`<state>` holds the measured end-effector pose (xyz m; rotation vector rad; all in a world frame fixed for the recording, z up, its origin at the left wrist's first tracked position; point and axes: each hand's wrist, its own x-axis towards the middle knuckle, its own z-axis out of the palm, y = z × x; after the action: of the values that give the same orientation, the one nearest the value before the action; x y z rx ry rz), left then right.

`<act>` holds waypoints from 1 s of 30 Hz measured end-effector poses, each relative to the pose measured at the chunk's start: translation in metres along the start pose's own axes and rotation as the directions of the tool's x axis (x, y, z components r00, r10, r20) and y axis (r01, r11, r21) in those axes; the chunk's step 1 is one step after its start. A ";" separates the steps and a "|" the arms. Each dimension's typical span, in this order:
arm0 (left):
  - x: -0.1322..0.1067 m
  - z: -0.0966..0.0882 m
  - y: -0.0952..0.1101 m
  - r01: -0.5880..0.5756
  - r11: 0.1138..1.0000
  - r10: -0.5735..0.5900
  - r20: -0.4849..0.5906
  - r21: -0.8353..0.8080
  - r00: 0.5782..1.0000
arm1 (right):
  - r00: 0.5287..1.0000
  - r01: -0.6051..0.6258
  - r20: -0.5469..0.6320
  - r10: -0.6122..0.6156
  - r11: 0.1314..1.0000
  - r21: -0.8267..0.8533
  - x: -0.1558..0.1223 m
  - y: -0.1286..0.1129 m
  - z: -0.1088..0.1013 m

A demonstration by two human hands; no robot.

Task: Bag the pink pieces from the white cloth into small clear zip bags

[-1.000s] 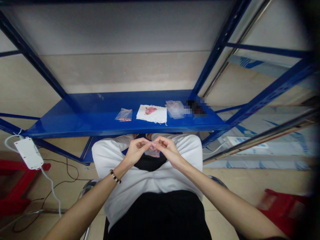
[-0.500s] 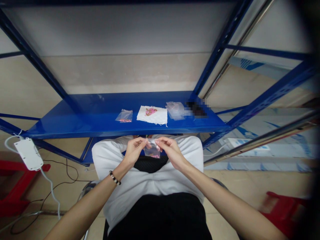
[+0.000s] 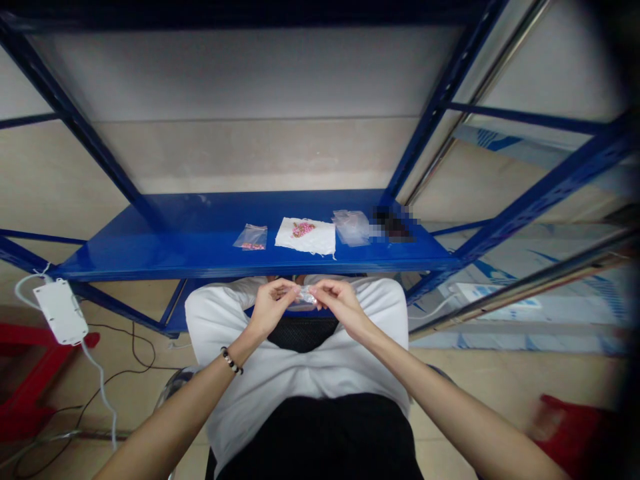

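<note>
My left hand (image 3: 270,308) and my right hand (image 3: 340,307) meet in front of my white top, and both pinch a small clear plastic bag (image 3: 307,297) between the fingertips. The bag is folded or rolled tight, and its contents are hidden by the fingers. On the blue metal shelf (image 3: 200,257), out of reach of my fingertips, lie a clear zip bag with pink beads (image 3: 251,237), a white cloth with pink beads (image 3: 305,236) and a stack of clear bags (image 3: 353,228).
A blurred dark object (image 3: 393,224) lies at the shelf's right end. Blue steel uprights (image 3: 440,100) frame the shelf. A white power box (image 3: 61,311) hangs on a cable at left, and red stools (image 3: 20,360) stand on the tiled floor.
The bag hung open with pink contents showing, and now it is pinched into a tight fold between my fingertips. The shelf sits slightly lower in the view.
</note>
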<state>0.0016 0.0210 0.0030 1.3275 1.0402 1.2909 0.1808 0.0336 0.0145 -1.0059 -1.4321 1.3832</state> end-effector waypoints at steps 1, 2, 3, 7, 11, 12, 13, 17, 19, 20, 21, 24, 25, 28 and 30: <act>0.000 0.000 -0.001 -0.007 1.000 0.007 0.008 0.004 1.000 | 1.000 0.002 0.028 -0.001 1.000 -0.012 0.000 0.001 0.000; 0.000 0.001 -0.002 -0.018 1.000 0.018 0.013 0.004 1.000 | 0.999 0.010 0.050 -0.009 1.000 -0.022 0.001 0.003 0.000; 0.000 0.001 -0.003 -0.031 1.000 0.031 0.014 0.000 0.999 | 0.998 0.023 0.065 -0.021 0.999 -0.028 0.001 0.005 0.000; 0.000 0.001 -0.005 -0.033 0.999 0.033 0.027 -0.013 0.999 | 0.992 0.067 0.109 -0.061 0.996 -0.054 0.002 0.009 0.002; 0.000 0.001 -0.006 0.003 1.000 -0.003 0.028 -0.016 1.000 | 0.993 0.098 0.066 -0.093 0.992 -0.081 0.001 0.009 0.002; 0.000 0.001 -0.005 0.009 1.000 -0.008 0.022 -0.024 1.000 | 0.994 0.104 0.049 -0.100 0.991 -0.087 0.001 0.008 0.002; 0.000 0.002 -0.004 0.016 0.999 -0.015 0.013 -0.037 1.000 | 0.994 0.105 0.023 -0.104 0.991 -0.088 0.000 0.007 0.002; -0.002 0.004 0.000 0.042 0.996 -0.044 -0.033 -0.074 0.998 | 0.994 0.068 -0.085 -0.073 0.996 -0.058 -0.003 0.000 0.002; -0.002 0.001 0.004 0.013 0.997 -0.017 -0.064 -0.071 0.998 | 0.995 0.064 -0.076 -0.067 0.997 -0.040 -0.004 -0.003 0.003; -0.001 -0.002 0.006 -0.012 0.997 0.005 -0.091 -0.076 0.996 | 0.996 0.069 -0.055 -0.071 0.997 -0.028 -0.004 -0.004 0.004; 0.001 -0.007 0.009 -0.038 0.995 0.027 -0.125 -0.088 0.992 | 0.997 0.076 -0.032 -0.077 0.997 -0.014 -0.005 -0.005 0.004; 0.014 -0.031 0.021 -0.097 0.985 0.058 -0.252 -0.144 0.966 | 0.995 0.100 0.007 -0.100 0.995 0.011 -0.006 -0.006 0.003; 0.022 -0.042 0.024 -0.106 0.982 0.057 -0.293 -0.157 0.955 | 0.994 0.109 0.005 -0.109 0.994 0.011 -0.006 -0.006 0.002; 0.053 -0.074 0.032 -0.122 0.991 0.085 -0.432 -0.059 0.898 | 0.991 0.132 -0.011 -0.132 0.991 0.003 -0.006 -0.007 -0.001; 0.079 -0.092 0.033 -0.104 0.993 0.121 -0.475 0.063 0.871 | 0.990 0.142 -0.009 -0.142 0.990 0.001 -0.006 -0.006 -0.001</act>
<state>-0.0861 0.1009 0.0445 1.1286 1.3416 1.7534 0.1840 0.0276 0.0206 -0.8898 -1.4665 1.2747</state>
